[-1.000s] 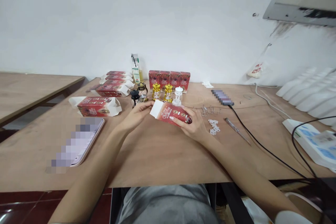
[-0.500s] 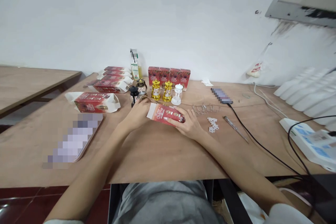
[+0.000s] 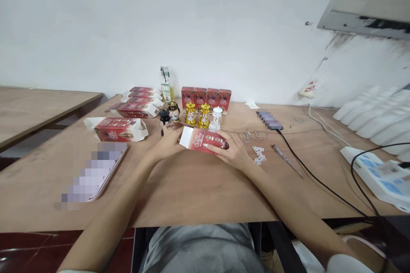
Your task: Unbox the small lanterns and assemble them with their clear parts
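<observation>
A small red printed box (image 3: 205, 140) is held above the middle of the table, tilted, its white end flap towards the left. My right hand (image 3: 235, 151) is closed round its right end, thumb across the printed face. My left hand (image 3: 167, 141) is closed at the flap end, with its fingertips partly hidden behind the box. Just beyond the hands stand small lanterns: a black one (image 3: 164, 117), a dark bronze one (image 3: 173, 111), two gold ones (image 3: 190, 114) (image 3: 204, 116) and a white one (image 3: 215, 118).
Several closed red boxes (image 3: 206, 99) stand by the wall; opened boxes (image 3: 117, 129) lie at left. A phone (image 3: 92, 172) lies near left. Bent wires (image 3: 251, 136), white tags (image 3: 259, 155), a screwdriver (image 3: 286, 160), a cabled phone (image 3: 269, 120) and a power strip (image 3: 378, 175) are at right.
The box has turned slightly, and its white flap end shows wider. My left hand has shifted a little at that end. The whole view has tilted slightly upward.
</observation>
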`<act>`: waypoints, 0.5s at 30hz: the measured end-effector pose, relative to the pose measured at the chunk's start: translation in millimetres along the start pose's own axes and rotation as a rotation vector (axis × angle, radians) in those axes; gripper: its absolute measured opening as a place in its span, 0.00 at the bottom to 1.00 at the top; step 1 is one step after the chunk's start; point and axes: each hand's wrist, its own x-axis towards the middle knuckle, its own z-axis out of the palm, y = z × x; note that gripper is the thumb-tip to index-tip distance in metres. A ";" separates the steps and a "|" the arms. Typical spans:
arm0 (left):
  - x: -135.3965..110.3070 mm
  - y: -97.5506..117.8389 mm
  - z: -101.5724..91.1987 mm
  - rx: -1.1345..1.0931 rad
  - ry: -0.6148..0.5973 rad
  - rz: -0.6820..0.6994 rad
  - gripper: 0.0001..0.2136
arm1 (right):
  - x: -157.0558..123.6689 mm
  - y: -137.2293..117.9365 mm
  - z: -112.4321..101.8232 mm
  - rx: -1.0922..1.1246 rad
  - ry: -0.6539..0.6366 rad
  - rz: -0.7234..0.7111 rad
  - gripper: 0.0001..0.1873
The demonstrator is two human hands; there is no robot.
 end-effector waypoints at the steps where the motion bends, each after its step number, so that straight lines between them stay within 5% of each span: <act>1: 0.1 -0.1 -2.7 -0.034 0.063 -0.004 0.16 | 0.0 2.7 -0.9 0.004 0.007 0.010 0.26; 6: 0.8 -6.4 -15.7 -0.243 0.577 -0.052 0.15 | -6.4 21.1 -1.5 -0.011 0.041 0.118 0.29; 10: 2.3 -12.4 -21.4 -0.266 0.990 -0.148 0.15 | -11.1 30.4 -1.2 -0.023 0.110 0.336 0.37; 12: 2.7 -11.7 -20.0 -0.213 0.997 -0.199 0.16 | -10.2 29.8 -2.2 0.016 0.161 0.443 0.38; 15: 2.9 -6.1 -10.9 -0.077 0.840 -0.231 0.19 | -6.9 24.5 -2.8 0.159 0.229 0.583 0.37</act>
